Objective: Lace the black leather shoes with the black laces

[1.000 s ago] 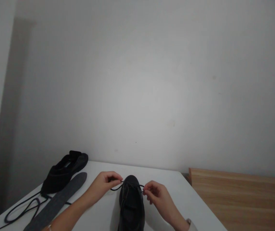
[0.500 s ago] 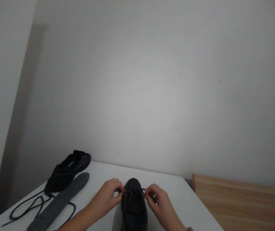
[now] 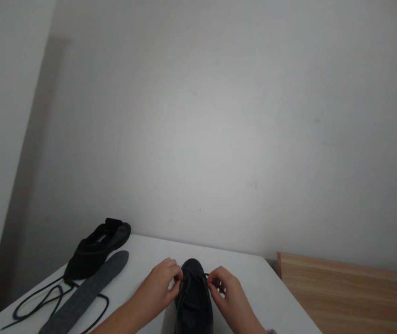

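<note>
A black shoe (image 3: 194, 304) stands on the white table, its toe pointing away from me, and its near end runs out of view. At its left side my left hand (image 3: 167, 280) has thumb and fingertips pinched together against the lacing area; any lace between them is mostly hidden. My right hand (image 3: 225, 287) pinches a black shoelace (image 3: 206, 274) that comes out of the shoe's right side near the toe. The shoe sits between both hands.
Another black shoe (image 3: 92, 253) lies at the table's far left. Beside it are a grey insole (image 3: 90, 290) and a loose black lace (image 3: 33, 313). The white table (image 3: 254, 273) meets a bare wall; a wooden panel (image 3: 351, 297) stands right of it.
My left hand has shifted slightly right, closer to the shoe, and the bit of lace by its fingers no longer shows. My right hand has moved slightly left toward the shoe.
</note>
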`<state>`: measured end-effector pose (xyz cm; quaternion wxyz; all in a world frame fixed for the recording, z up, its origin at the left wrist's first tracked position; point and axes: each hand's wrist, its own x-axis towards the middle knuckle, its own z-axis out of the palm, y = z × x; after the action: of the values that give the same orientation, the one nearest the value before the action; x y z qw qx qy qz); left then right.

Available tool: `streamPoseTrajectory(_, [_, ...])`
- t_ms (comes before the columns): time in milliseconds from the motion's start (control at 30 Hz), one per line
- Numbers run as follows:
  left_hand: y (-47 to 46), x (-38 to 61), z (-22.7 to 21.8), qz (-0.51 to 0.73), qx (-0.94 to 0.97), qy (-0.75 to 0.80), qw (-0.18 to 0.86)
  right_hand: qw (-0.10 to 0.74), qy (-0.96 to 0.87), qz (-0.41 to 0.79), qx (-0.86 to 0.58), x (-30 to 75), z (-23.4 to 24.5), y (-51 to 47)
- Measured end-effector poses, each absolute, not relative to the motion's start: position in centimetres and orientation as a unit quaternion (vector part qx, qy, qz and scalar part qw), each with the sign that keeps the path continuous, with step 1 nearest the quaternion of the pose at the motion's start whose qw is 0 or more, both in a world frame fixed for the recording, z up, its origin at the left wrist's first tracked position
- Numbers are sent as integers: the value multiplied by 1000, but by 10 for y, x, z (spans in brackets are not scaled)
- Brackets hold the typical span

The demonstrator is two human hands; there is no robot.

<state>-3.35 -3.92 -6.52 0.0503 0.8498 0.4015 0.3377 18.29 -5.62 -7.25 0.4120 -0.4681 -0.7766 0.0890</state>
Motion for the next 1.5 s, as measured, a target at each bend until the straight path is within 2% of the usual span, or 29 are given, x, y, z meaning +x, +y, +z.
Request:
streamPoseTrajectory(100, [-42,-31,-61,341,849,403,21,416,-778,48,-468,183,-71,-57])
streamPoseTrajectory(233, [-42,-30,-59,342,845,410,-6,393,-772,71,-495,184,-72,-57])
streamPoseTrajectory(500, [-47,-25,-61,351,824,430,116,382,-777,122,-486,177,-64,-70])
streamPoseTrajectory(600, [-56,-19,-53,320,835,433,111,321,-799,86,-502,170,-53,-79])
streamPoseTrajectory(800, [-61,-2,-41,200,857,474,14,152,-801,-22,-578,144,-32,-85])
streamPoseTrajectory(1000, [-59,14,-28,109,858,501,-6,94,-796,-73,-594,131,-26,-78])
streamPoseTrajectory(1100, [-61,17,-25,115,856,503,-25,139,-797,-103,-579,136,-29,-74])
streamPoseTrajectory(1200, [-58,17,-21,199,845,494,-41,255,-793,-91,-546,143,-27,-71])
streamPoseTrajectory(1400, [-47,4,14,508,767,381,91,543,-710,155,-421,153,12,-67])
streamPoseTrajectory(1500, [-49,1,32,556,742,335,167,618,-665,205,-365,153,29,-68])
